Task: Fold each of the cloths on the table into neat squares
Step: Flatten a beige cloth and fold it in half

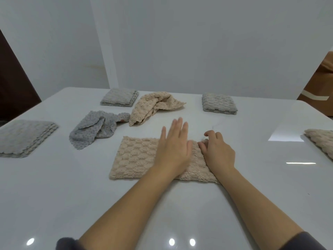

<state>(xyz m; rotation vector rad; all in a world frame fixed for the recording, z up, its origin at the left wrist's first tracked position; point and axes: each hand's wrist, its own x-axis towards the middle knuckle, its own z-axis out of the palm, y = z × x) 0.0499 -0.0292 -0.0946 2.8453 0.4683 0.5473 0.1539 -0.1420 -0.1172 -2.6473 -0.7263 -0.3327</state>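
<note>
The tan cloth [140, 157] looks half folded. The left hand [173, 150] lies flat on it — the right hand [219, 154] pinches its edge. Next, I think, it needs folding across.

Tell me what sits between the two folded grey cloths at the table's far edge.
A crumpled beige cloth, unfolded, lies between the far-left grey cloth and the far-right grey cloth; head view shows it.

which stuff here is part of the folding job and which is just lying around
Job: flat beige cloth, crumpled beige cloth, crumpled grey cloth, left grey square, back grey square, right grey square, folded beige cloth.
Lying about: cardboard box.
</note>
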